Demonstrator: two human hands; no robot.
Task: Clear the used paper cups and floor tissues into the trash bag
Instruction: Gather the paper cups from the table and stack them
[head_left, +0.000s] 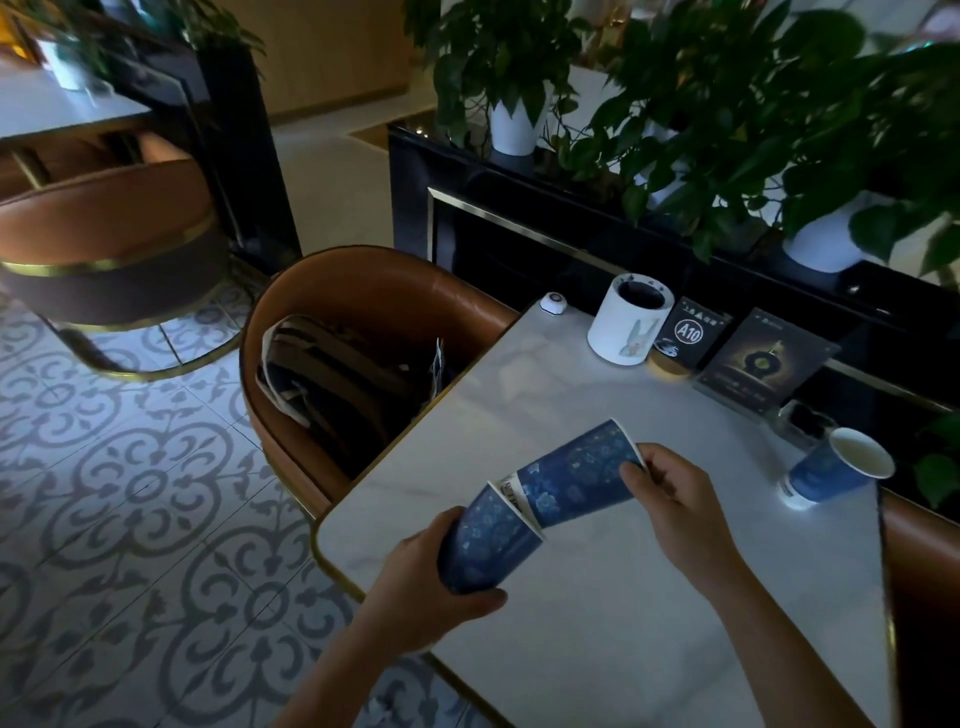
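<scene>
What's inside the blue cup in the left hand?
The base of a second blue cup, held by the right hand, enters the left hand's cup. Any contents are hidden.

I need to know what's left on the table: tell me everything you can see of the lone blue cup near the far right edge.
The lone blue cup looks like paper: dark blue with a faint floral pattern, a white rim and white base. It stands on the white marble-look table near its right edge, appearing tilted in the wide-angle view. Its white inside shows no visible liquid. Neither hand touches it; a small dark object sits just behind it.
</scene>
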